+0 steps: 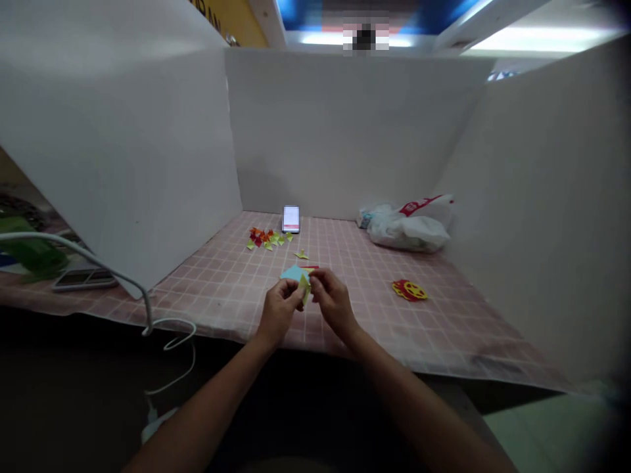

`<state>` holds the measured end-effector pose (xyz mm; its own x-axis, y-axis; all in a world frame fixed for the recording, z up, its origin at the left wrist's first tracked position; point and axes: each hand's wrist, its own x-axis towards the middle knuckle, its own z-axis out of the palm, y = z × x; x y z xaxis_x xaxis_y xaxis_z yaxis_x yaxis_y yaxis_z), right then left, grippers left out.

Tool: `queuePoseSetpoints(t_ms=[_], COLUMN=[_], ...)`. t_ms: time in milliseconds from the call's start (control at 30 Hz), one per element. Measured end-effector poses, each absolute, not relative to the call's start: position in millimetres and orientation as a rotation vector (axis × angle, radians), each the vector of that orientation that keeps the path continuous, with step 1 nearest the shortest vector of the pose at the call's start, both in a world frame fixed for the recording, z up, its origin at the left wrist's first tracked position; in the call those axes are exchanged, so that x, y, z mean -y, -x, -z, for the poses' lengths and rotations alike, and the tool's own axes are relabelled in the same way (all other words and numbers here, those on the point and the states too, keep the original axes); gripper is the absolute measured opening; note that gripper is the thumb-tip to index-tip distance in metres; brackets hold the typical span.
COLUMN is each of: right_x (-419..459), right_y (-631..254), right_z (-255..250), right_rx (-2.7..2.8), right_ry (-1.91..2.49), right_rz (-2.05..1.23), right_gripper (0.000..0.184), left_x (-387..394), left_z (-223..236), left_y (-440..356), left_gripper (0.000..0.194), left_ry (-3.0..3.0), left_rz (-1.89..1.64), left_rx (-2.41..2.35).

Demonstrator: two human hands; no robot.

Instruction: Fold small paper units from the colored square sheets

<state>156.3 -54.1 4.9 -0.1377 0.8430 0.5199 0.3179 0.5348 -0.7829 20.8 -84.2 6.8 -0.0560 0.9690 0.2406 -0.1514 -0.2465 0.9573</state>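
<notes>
1. The left hand (283, 305) pinches a small folded yellow paper (305, 287) between its thumb and fingers. This paper is the middle of my clock, with the person at six o'clock.
2. The right hand (336, 299) is at about four o'clock, right next to the paper. Its thumb and finger come close to the paper's edge, but I cannot tell if they grip it. The two hands are near each other.
3. A light blue paper (290, 272) lies at eleven o'clock, just past the left hand. A bit of red paper (311, 267) peeks out at twelve o'clock.
4. Farther off at twelve o'clock is one yellow folded piece (302, 255), all by itself.
5. Between ten and eleven o'clock sits a bunch of little folded papers (261, 237) in red, orange and yellow.
6. A phone (291, 220) with a bright screen stands up just before twelve o'clock.
7. At two o'clock is a white plastic bag (409, 233) with red marks on it.
8. At three o'clock lie red and yellow cut-out shapes (410, 290).
9. A white cable (121, 266) bends around at nine o'clock.
10. Everything on the table sits on a pink checked tablecloth (355, 263).
</notes>
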Motion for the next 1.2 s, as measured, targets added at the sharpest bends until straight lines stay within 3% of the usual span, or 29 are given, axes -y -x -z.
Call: queuePoseSetpoints(t_ms=[100, 233, 867, 1200], right_x=[100, 130, 176, 200], right_y=[-153, -152, -153, -157], right_z=[-7, -11, -32, -19], right_rx=[1.621, 1.43, 1.374, 1.317], right_ry=[0.845, 0.801, 0.718, 0.777], right_rz=[-0.993, -1.237, -1.291, -1.36], right_gripper=[0.015, 0.019, 0.016, 0.019], left_x=[120, 150, 195, 219], left_z=[-9, -15, -37, -27], left_y=[-19, -16, -16, -22], left_gripper=[0.02, 0.02, 0.021, 0.02], left_ry=[-1.24, -1.18, -1.154, -1.199], left_rz=[-1.434, -1.358, -1.508, -1.481], left_rx=[-0.965, -0.998, -1.0, -1.053])
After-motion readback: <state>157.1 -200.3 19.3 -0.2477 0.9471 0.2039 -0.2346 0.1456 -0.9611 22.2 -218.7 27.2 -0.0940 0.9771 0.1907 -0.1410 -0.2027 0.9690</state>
